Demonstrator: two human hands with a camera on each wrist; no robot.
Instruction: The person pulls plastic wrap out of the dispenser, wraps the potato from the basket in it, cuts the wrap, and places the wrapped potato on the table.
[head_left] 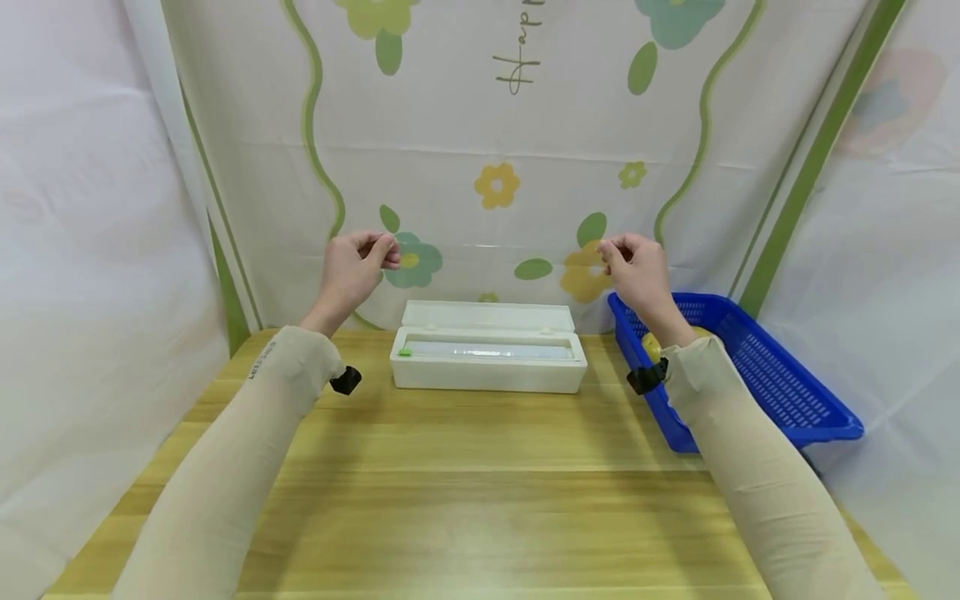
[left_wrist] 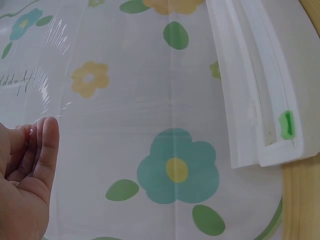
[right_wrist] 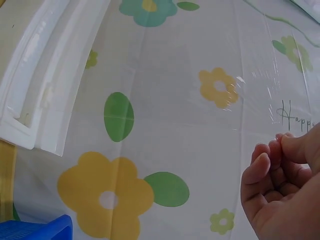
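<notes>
A sheet of clear cling film point(left_wrist: 44, 92) stretches between both hands, showing mainly by its glints and creases. My left hand point(head_left: 358, 265) pinches one corner between thumb and fingers. The opposite corner is pinched by my right hand point(head_left: 637, 271), raised to about the same height. Below and between them, a white cling film dispenser point(head_left: 487, 377) sits on the table, its lid point(head_left: 487, 315) tipped back. Inside lies a pale roll point(head_left: 491, 350), and a green slider cutter point(head_left: 405, 352) is at the left end of the opening.
At the right stands a blue plastic basket point(head_left: 780, 375) with something yellow point(head_left: 651, 343) inside, partly behind the right wrist. The wooden table point(head_left: 465, 483) ends at a flower-printed white curtain point(head_left: 450, 117) behind, with white cloth on both sides.
</notes>
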